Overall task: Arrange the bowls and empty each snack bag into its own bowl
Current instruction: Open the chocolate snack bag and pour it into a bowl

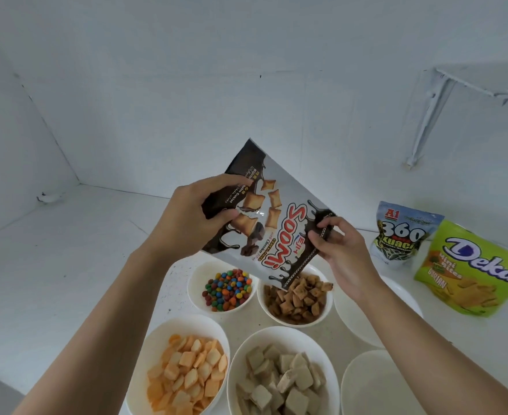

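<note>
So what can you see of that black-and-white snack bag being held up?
The glossy black-and-white plastic snack bag, lettered Soomi in red with pictured pillow-shaped biscuits, is upside down and tilted. The left hand grips its upper end; the right hand pinches the edge by its lower mouth, above the white bowl of brown pieces.

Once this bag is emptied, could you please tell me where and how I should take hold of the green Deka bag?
Pinch the Deka bag at its upper edge, reaching down with the right hand. The bag appears to lie face up and tilted, leaving that flat edge exposed, and the Kuaci bag crowds its left side. For now, that hand and the left hand hold the Soomi bag.
</note>
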The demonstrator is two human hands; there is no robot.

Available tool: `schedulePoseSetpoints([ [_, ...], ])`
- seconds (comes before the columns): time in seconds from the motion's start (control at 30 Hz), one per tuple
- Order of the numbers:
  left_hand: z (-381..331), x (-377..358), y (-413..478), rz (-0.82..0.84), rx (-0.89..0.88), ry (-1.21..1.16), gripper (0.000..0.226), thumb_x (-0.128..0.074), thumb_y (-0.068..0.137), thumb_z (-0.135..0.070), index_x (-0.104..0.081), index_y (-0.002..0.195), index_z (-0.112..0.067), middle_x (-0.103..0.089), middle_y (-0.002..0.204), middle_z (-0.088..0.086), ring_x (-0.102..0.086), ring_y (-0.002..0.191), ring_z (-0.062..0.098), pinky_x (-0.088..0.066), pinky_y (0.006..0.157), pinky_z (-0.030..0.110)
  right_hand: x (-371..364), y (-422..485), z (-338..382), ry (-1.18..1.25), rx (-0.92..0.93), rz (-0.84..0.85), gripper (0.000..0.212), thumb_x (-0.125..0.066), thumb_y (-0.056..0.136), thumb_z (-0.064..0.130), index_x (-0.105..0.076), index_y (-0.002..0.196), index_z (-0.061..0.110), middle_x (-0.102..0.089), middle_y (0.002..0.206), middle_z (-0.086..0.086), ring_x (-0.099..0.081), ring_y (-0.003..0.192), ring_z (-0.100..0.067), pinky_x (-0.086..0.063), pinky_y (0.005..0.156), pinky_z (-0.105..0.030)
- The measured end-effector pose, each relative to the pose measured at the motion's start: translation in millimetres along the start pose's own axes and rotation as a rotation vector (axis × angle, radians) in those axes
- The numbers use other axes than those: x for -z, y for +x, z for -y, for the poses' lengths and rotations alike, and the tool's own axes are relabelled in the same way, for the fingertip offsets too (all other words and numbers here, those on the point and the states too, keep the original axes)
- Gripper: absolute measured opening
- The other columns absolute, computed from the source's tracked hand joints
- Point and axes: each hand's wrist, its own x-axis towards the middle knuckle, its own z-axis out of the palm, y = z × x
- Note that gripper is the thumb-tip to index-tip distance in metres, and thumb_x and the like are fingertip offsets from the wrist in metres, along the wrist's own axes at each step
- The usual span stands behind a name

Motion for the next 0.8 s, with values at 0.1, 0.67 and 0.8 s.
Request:
schedulePoseSetpoints([
  [0.1,-1.4,-6.6,-4.1,0.066,-0.079,0.033,0.045,-0.074,0.09,-0.015,-0.061,0.129,-0.034,-0.062,0.121,-0.015,-0.062,0.108,0.006,-0.055,0.083,0.011,0.2,-2.6,-7.7,-0.12,-0.027,-0.017,0.022,-0.07,0.087,-0.007,-0.058,0.092,0.011,-0.077,0.099,-0.018,-0.075,0.097,-0.033,-0.06,0.084,-0.038],
  [0.67,12.0,-57.0,-69.0,-0.341,0.374,-0.431,0.042,-0.077,0.085,-0.002,-0.062,0.114,-0.029,-0.071,0.111,-0.005,-0.073,0.097,0.019,-0.064,0.071,0.034,-15.9,-21.4,-22.0,-0.311,-0.003,-0.021,0.083,-0.091,0.067,0.007,-0.041,0.126,0.036,-0.058,0.121,-0.006,-0.07,0.101,-0.021,-0.059,0.064,-0.021],
  [0.8,11.6,-58.9,-76.8,-0.416,0.466,-0.562,0.049,-0.081,0.079,0.002,-0.058,0.11,-0.028,-0.069,0.111,-0.003,-0.073,0.097,0.022,-0.064,0.067,0.037,-14.2,-14.1,-12.3,-0.303,-0.017,0.021,0.073,-0.09,0.068,0.004,-0.048,0.118,0.037,-0.073,0.109,-0.01,-0.074,0.098,-0.028,-0.062,0.084,-0.046],
])
